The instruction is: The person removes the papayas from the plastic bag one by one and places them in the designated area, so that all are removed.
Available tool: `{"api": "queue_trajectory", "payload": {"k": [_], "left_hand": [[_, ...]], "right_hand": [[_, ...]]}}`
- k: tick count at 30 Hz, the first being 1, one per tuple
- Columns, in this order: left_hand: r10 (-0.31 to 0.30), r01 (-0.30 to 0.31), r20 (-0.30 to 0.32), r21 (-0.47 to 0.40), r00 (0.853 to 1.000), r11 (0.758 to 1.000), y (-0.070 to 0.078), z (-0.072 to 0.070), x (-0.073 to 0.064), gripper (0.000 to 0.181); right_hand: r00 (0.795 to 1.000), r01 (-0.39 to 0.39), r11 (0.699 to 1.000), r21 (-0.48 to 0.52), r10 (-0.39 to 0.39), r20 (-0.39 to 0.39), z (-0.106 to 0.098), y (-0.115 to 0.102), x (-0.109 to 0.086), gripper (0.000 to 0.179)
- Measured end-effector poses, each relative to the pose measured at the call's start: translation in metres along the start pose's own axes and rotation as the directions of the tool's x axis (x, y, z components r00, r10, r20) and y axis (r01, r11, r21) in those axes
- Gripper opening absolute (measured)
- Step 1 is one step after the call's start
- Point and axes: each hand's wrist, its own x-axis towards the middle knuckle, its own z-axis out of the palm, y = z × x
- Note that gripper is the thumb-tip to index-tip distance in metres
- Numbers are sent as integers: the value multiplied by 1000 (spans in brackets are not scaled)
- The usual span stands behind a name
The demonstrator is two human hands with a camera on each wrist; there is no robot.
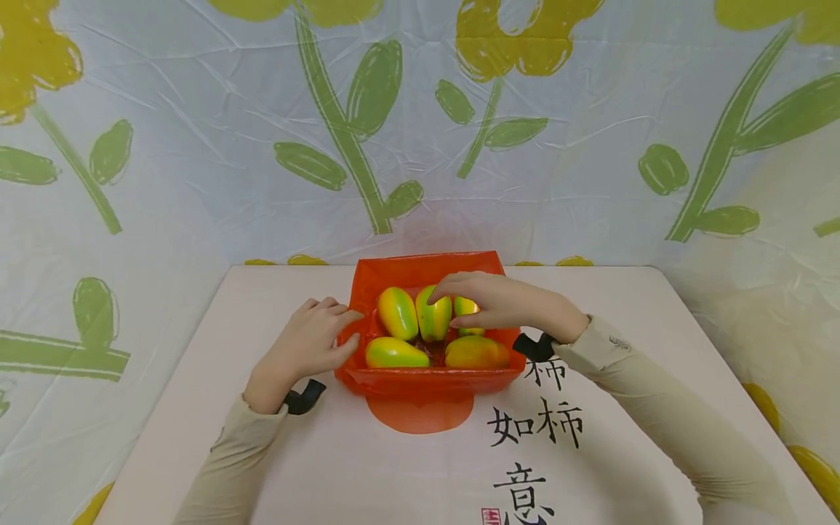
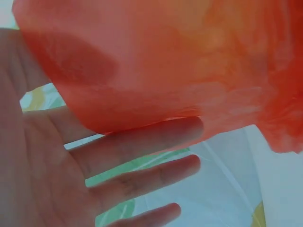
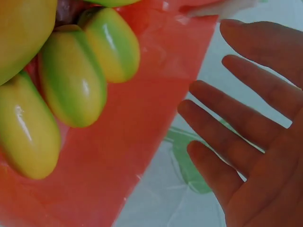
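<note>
A red plastic bag (image 1: 426, 380) lies spread wide at the top, with several yellow-green mangoes (image 1: 397, 313) inside. By the bag's left side is my left hand (image 1: 315, 339), its thumb and fingers apart around the rim. In the left wrist view its fingers (image 2: 147, 182) are straight, and the red plastic (image 2: 156, 71) partly covers the thumb side; whether they touch is hard to tell. Over the bag's right half reaches my right hand (image 1: 492, 299), in front of part of the mangoes. The right wrist view has its fingers (image 3: 227, 135) extended and holding nothing, near the mangoes (image 3: 73, 80).
The pale table (image 1: 289, 467) has a printed orange shape (image 1: 420, 412) and black characters (image 1: 518, 492) in front of the bag. Behind it hangs a flowered cloth (image 1: 558, 189), which also encloses both sides.
</note>
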Motion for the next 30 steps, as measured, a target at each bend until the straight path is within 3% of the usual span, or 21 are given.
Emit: {"api": "queue_trajectory", "payload": {"k": [4,10,16,23,30], "left_hand": [[-11,11,15,5,1000,1000,4,-2,3,35],[-29,28,47,17,998,999,10,-3,4,37],[-37,35,54,28,998,999,12,-2,3,38],[-42,40,53,38,998,998,16,-3,3,37],[-39,36,44,50,998,998,17,-3,2,36]], "right_hand": [[989,-17,1000,-9,18,144,8,3,14,39],[951,-50,999,3,47,305,25,10,30,43],[923,-102,991,-81,125,364,36,11,31,48],[854,-243,966,-94,259,451,39,12,28,64],[838,-297,952,-80,300,456,45,12,26,65]]}}
